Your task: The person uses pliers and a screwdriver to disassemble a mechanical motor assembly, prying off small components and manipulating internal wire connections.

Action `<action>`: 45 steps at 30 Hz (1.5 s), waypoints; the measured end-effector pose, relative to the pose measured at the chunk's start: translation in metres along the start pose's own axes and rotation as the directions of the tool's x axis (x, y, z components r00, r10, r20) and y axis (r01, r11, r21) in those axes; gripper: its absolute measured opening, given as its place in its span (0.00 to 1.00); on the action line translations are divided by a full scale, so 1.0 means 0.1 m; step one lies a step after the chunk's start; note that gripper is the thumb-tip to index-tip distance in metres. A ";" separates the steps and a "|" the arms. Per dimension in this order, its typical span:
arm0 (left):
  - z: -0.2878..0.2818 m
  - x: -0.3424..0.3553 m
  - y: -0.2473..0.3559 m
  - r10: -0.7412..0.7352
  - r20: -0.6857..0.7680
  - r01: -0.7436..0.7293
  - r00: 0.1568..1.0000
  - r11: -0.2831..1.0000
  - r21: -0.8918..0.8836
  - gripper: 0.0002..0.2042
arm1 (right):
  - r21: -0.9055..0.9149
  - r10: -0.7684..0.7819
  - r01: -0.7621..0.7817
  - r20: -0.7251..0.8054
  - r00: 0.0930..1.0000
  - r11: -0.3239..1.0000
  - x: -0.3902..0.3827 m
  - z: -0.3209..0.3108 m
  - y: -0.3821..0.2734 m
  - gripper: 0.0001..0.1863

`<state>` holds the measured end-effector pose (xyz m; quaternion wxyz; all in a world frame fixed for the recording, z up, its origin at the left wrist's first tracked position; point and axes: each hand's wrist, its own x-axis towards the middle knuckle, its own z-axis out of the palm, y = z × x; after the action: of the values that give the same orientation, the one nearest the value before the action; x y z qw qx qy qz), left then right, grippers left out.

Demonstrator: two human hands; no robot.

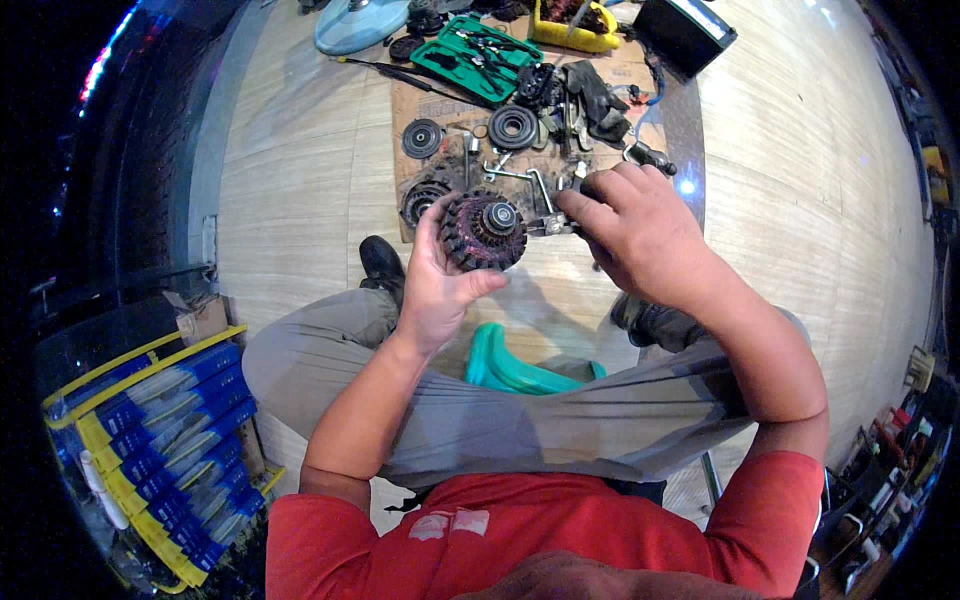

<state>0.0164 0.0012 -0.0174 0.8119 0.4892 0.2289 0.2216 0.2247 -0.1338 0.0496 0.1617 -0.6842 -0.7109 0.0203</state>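
Observation:
My left hand (447,290) is wrapped round a toothed, dark-red and black rotor-like part (470,237) with a bearing (500,217) on its upturned end. Just to its right, my right hand (625,225) grips a silver metal tool (553,225) whose end is at the part's side; my curled fingers hide much of it. Beyond both hands, bent metal wrenches (515,175), a black ring (512,127), a smaller disc (423,138) and another round part (425,203) lie on a dirty cardboard sheet (410,95).
Farther back are a green tool case (475,60), a blue disc (360,25), a yellow container (575,35) and a black box (680,30). A green plastic object (525,360) lies between my legs. A yellow-and-blue rack (165,450) stands at left, cluttered shelving (880,470) at right.

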 end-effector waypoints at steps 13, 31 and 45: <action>0.03 -0.02 -0.01 -0.027 -0.016 0.028 1.000 0.999 0.046 0.45 | -0.196 -0.109 0.087 -0.100 0.989 0.977 0.03 0.18 -0.13 0.15; 0.19 -0.10 -0.02 -0.055 -0.056 0.066 0.997 0.973 0.223 0.44 | 0.485 0.121 -0.081 -0.051 0.991 0.871 0.09 0.21 -0.24 0.12; 0.18 -0.12 -0.07 0.108 -0.055 -0.031 0.993 0.661 0.750 0.43 | 0.537 0.006 -0.026 0.039 0.999 0.843 0.18 0.37 -0.29 0.10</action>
<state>0.0180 -0.0216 -0.0146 0.5190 0.7763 0.3190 0.1621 0.1867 -0.1112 0.0259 0.3337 -0.6169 -0.6740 0.2322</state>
